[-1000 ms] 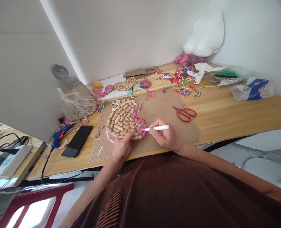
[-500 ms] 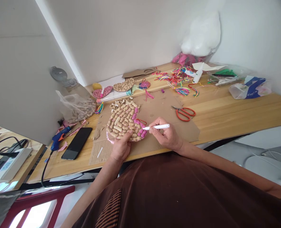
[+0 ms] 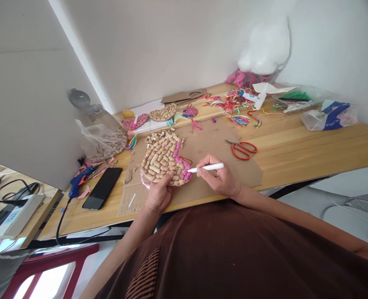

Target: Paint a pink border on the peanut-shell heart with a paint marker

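Peanut shells, set close together, cover a rounded craft panel whose right edge is coloured bright pink; it is held above a brown cardboard sheet near the front of the wooden table. At its lower edge the left hand grips it, thumb laid over the shells; the other fingers are mostly hidden beneath, so whether they are spread or together cannot be told. Thumb and fingertips of the right hand pinch a white marker, its tip at the pink shells; no writing can be made out on the barrel. Red-handled scissors lie open to the right on the cardboard. Farther right, a clear plastic pack carries a blue band with white lettering, too small to read surely. Among the coloured threads, a white bottle lies beside a blue-and-white label or tube whose print is illegible. On the left, a black smartphone shows a dark screen, next to a blue glue gun.
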### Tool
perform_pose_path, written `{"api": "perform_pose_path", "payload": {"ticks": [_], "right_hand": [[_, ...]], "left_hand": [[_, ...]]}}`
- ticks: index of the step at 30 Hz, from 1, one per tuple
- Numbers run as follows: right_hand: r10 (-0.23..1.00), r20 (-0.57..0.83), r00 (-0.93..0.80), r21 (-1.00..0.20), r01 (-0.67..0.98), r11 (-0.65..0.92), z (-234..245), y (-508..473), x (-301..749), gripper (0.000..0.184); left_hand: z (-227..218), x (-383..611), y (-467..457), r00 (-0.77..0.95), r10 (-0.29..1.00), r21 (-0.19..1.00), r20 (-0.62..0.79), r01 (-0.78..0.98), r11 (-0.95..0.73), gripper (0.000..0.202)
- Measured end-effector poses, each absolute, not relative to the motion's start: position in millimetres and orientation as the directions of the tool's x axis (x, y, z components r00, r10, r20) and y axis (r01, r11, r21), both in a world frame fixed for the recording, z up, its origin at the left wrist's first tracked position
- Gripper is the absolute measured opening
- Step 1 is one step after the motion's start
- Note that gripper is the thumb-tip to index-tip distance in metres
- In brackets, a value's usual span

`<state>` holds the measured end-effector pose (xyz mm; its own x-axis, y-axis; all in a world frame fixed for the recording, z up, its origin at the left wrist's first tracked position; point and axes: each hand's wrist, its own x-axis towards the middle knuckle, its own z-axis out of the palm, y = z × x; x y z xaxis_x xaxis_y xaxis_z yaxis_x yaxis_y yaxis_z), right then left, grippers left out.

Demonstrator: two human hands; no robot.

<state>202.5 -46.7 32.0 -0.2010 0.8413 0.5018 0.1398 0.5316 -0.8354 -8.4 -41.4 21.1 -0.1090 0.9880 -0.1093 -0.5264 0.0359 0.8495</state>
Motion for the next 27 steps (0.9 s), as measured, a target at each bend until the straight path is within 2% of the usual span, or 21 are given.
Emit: {"api": "perform_pose_path", "payload": {"ticks": [3,8,12,16,22,27], "right_hand": [[0.796,0.574,-0.194,-0.774,0.188,0.604,31.1,-45.4,200.8,0.004],[0.628,0.743,-0.233,-0.576,0.256,0.776,31.2,-44.4,197.1,0.006],[0.582,0.779,-0.233,-0.527,0.261,0.809,29.7,-43.9,195.9,0.008],[0.616,0.766,-0.184,-0.568,0.256,0.782,27.7,-45.0,196.6,0.006],[0.801,0.589,-0.104,-0.78,0.186,0.598,30.7,-48.4,199.8,0.003],[0.836,0.536,-0.118,-0.829,0.115,0.547,34.1,-50.6,201.3,0.006]], "left_hand": [[21.4,-9.2,-40.5,-0.103,0.987,0.848,-0.125,-0.527,0.052,0.08],[21.9,-10.0,-39.9,-0.087,0.988,0.85,-0.126,-0.523,0.063,0.078],[22.6,-11.0,-40.1,-0.085,0.989,0.846,-0.124,-0.529,0.06,0.078],[24.3,-11.3,-40.9,-0.094,0.987,0.839,-0.133,-0.541,0.062,0.076],[25.6,-12.0,-41.1,-0.088,0.986,0.828,-0.142,-0.556,0.07,0.075],[25.2,-12.5,-40.5,-0.08,0.983,0.822,-0.164,-0.561,0.091,0.073]]}}
